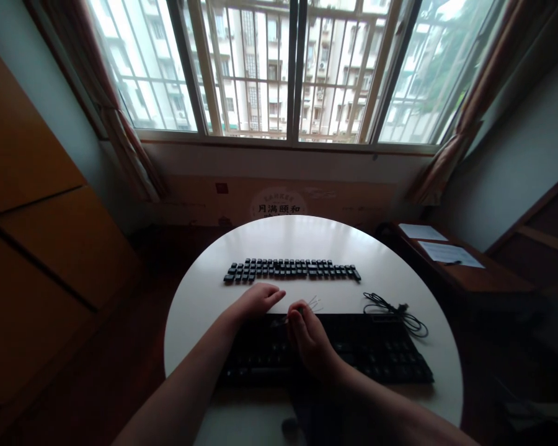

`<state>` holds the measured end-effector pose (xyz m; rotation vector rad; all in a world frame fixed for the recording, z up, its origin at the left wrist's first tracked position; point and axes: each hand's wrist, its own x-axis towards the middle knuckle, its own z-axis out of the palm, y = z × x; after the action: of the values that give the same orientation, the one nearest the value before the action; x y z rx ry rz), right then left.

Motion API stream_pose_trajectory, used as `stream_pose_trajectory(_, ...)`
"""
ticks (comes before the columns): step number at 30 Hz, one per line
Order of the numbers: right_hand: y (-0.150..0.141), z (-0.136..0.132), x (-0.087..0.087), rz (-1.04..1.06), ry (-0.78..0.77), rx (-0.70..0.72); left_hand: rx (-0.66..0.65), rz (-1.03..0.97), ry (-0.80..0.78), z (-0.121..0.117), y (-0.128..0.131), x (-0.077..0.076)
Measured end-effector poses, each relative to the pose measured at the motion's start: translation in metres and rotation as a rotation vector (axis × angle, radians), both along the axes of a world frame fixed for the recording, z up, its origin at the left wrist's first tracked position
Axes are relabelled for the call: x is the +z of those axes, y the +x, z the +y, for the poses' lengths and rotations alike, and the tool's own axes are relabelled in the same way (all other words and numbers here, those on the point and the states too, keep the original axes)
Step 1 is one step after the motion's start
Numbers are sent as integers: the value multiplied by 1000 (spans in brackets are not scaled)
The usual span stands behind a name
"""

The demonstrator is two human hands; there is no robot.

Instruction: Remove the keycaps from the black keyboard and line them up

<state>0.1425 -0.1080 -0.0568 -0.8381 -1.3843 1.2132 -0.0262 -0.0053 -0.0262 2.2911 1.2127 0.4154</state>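
A black keyboard (376,353) lies across the white table under my forearms, many of its keys dim in shadow. My right hand (309,337) is closed above its middle, the fingers pinched together. Thin pale wires stick out past those fingers, like the prongs of a wire keycap puller (315,303). My left hand (259,300) hovers at the keyboard's back edge, fingers curled in and thumb pointing right; what it holds, if anything, is hidden. Beyond both hands, loose black keycaps (286,269) stand in several rows.
A coiled black cable (395,313) rests on the right of the round white table (297,232). To the right, a low brown table (483,279) bears papers (451,254) and a pen. A wooden cabinet (51,235) stands left, and a barred window (292,74) is ahead.
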Motion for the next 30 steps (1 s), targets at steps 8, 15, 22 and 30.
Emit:
stream_pose_trajectory(8, 17, 12, 20, 108, -4, -25, -86, -95, 54, -16, -3, 22)
stream_pose_trajectory(15, 22, 14, 22, -172, 295, -104, -121, -102, 126, -21, -1, 29)
stream_pose_trajectory(22, 22, 19, 19, -161, 431, -78, -52, -335, 117, -16, -2, 17)
stream_pose_trajectory(30, 22, 19, 20, -341, 481, -129, 48, -581, -54, -16, 0, 7)
